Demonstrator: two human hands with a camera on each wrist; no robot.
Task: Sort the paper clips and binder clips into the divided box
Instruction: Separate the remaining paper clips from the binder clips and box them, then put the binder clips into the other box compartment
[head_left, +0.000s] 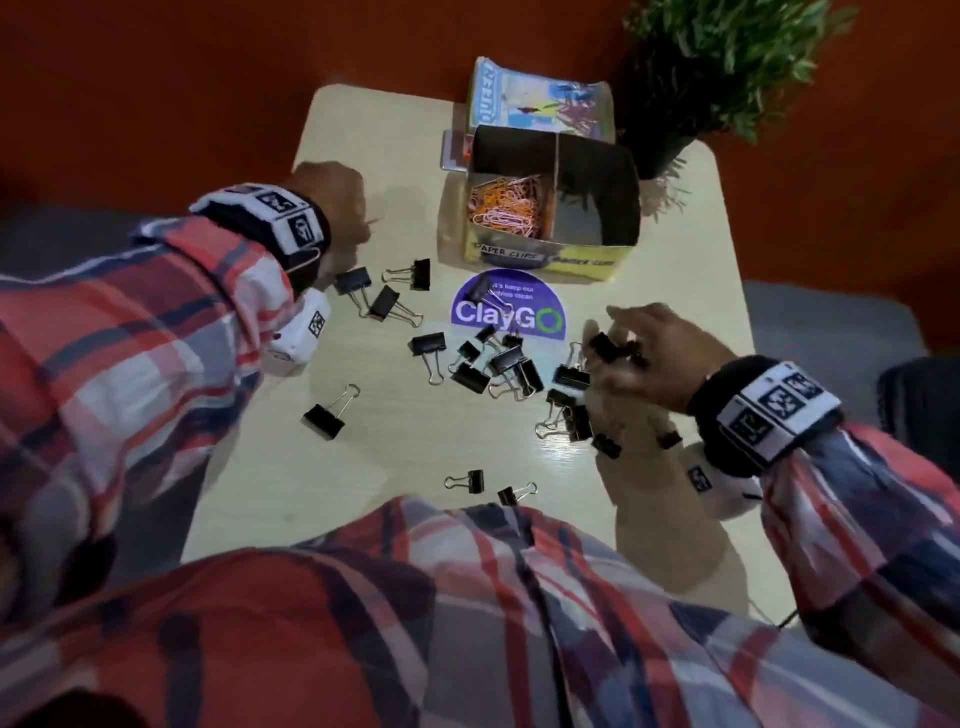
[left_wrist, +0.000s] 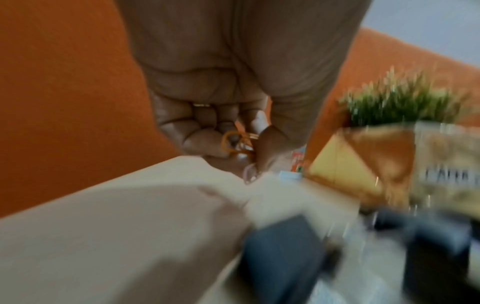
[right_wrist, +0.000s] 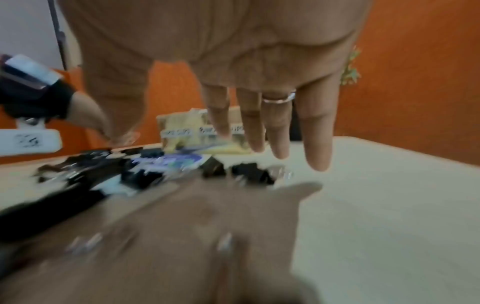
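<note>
Left hand (left_wrist: 228, 115): fist curled round orange paper clips (left_wrist: 237, 144), upper left of the head view, over bare table (head_left: 363, 467).
Right hand (right_wrist: 259, 86): fingers spread and straight, above binder clips (head_left: 498, 364) at centre right.
Divided box (head_left: 540, 254): upper centre; more paper clips fill its left compartment, labelled "PAPER CLIPS".
Open room: bare strip along the table's right edge.
Sticker (head_left: 506, 312): "ClayGO", just below the box.
</note>
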